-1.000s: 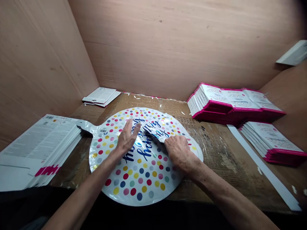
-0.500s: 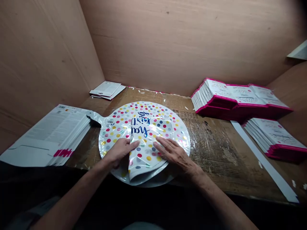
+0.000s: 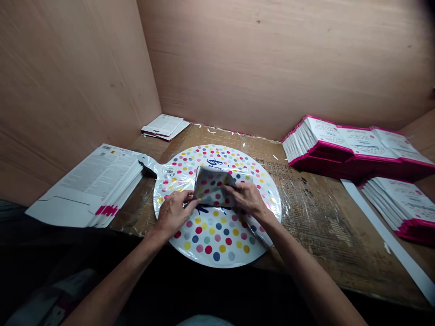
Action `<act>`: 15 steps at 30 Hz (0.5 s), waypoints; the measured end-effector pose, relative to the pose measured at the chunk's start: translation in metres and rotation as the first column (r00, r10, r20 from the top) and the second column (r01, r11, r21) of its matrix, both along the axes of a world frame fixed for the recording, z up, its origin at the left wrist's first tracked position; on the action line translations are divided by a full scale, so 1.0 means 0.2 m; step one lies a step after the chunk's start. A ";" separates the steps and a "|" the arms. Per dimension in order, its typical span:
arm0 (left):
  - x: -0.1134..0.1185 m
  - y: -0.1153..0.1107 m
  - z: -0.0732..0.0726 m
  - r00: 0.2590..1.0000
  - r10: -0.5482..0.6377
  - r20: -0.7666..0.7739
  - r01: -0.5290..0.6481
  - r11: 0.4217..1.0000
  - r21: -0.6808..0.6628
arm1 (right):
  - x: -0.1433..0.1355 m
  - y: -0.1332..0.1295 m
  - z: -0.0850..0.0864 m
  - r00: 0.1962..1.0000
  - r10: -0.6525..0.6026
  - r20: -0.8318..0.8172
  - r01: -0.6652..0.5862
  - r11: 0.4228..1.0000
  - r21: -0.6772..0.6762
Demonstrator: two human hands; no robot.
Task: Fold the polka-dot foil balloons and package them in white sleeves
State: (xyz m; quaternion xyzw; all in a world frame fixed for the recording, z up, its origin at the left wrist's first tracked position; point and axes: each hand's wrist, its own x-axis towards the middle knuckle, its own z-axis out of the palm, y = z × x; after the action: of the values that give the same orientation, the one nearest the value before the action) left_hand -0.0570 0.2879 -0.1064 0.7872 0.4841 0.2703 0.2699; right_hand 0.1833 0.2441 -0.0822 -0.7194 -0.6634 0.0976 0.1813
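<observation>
A round white foil balloon [image 3: 217, 246] with coloured dots and blue lettering lies flat before me, its grey neck pointing left. On top of it is a folded foil balloon [image 3: 214, 188] with the same dots, its near side tilted up in shadow. My left hand [image 3: 175, 210] pinches the left edge of the folded piece between thumb and fingers. At the right edge, my right hand [image 3: 249, 197] has its fingers closed on the foil. Whether more flat balloons lie beneath the round one, I cannot tell.
White printed card sleeves [image 3: 88, 185] are stacked at the left, with a smaller pile [image 3: 165, 126] behind. Pink-edged packets [image 3: 360, 140] stand in rows at the back right, and another stack [image 3: 401, 203] nearer. A white strip [image 3: 387, 240] lies on the cardboard-covered table [image 3: 316, 217]. Wooden panels enclose it.
The folded balloon has gone from a larger flat fold to a smaller one, its near part lifted away from me. My right hand went from lying flat to gripping its edge. The view shifted slightly.
</observation>
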 end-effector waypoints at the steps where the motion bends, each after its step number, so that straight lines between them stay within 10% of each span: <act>1: 0.02 0.02 0.01 0.996 0.084 -0.008 -0.084 0.994 -0.072 | -0.02 0.05 0.00 0.996 -0.085 0.033 0.086 0.996 -0.019; 5: 0.07 0.13 0.04 0.975 0.213 -0.067 -0.223 0.949 -0.221 | -0.11 0.10 0.01 0.917 -0.264 0.297 0.248 0.964 0.091; 9: 0.07 0.20 0.00 0.970 0.239 -0.049 -0.244 0.935 -0.257 | -0.27 0.03 0.00 0.885 0.027 0.465 -0.194 0.929 0.316; 15: 0.02 0.17 0.02 0.966 0.254 -0.051 -0.259 0.931 -0.259 | -0.48 0.14 -0.08 0.783 0.247 0.571 -0.310 0.951 0.014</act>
State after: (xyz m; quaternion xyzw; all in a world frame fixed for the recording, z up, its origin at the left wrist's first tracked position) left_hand -0.0526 0.3217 -0.1017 0.6767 0.6165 0.2299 0.3304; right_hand 0.0865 0.2718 -0.0987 -0.5991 -0.7902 -0.1288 -0.0003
